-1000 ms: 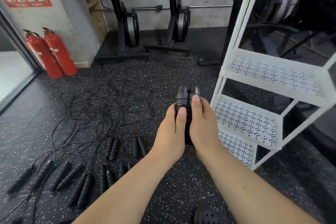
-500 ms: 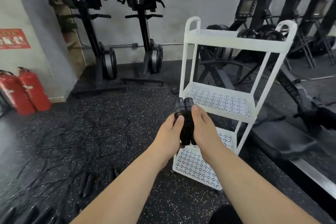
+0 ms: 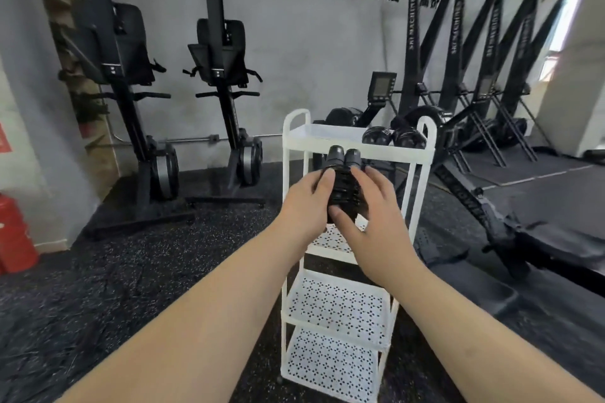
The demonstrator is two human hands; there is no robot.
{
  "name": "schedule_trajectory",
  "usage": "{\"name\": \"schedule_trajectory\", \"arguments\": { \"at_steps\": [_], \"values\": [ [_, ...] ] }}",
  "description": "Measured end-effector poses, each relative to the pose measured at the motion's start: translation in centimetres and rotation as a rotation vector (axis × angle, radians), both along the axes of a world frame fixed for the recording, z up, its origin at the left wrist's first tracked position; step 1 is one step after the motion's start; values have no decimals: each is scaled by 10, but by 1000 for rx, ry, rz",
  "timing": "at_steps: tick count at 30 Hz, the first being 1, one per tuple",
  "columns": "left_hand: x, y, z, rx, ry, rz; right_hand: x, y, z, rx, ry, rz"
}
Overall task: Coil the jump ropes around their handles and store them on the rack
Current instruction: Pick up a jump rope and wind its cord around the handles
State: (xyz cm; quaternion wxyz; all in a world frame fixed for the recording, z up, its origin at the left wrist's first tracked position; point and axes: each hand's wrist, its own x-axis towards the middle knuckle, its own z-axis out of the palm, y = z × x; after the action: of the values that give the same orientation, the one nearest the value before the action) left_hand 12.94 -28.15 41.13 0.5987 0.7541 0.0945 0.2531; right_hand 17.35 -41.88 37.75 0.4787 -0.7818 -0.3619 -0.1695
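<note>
Head view: we face a white rack [image 3: 285, 206] whose top tray holds two dark round bundles [image 3: 393, 137], possibly coiled ropes, too blurred to tell. Our left hand [image 3: 304, 203] and right hand [image 3: 376, 219] both wrap around a coiled jump rope [image 3: 343, 159] just before that tray, hiding its lower half. Its paired handles stand upright, ends pointing up.

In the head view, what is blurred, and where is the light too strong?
Head view: the ski machines at upper right smear with motion blur; the white rack and the jump rope look fairly sharp; daylight blows out the far-right window.
</note>
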Motion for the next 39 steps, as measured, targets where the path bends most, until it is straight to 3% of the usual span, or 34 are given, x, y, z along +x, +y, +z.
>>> {"name": "schedule_trajectory", "arguments": {
  "at_steps": [8,14,22,25,29,39],
  "values": [
    [42,14,65,118,79,4,47,4,71,-284,-183,-39],
    [77,37,89,400,88,110,106,28,119,-279,-155,-74],
    [113,74,71,938,292,143,180,63,156,-582,-175,-107],
    [119,79,60,1077,257,190,199,69,159,-675,-190,-132],
    [123,82,49,1118,169,235,210,70,153,-824,-155,-118],
    [123,80,41,1122,153,216,208,72,152,-755,-31,-167]
  ]
}}
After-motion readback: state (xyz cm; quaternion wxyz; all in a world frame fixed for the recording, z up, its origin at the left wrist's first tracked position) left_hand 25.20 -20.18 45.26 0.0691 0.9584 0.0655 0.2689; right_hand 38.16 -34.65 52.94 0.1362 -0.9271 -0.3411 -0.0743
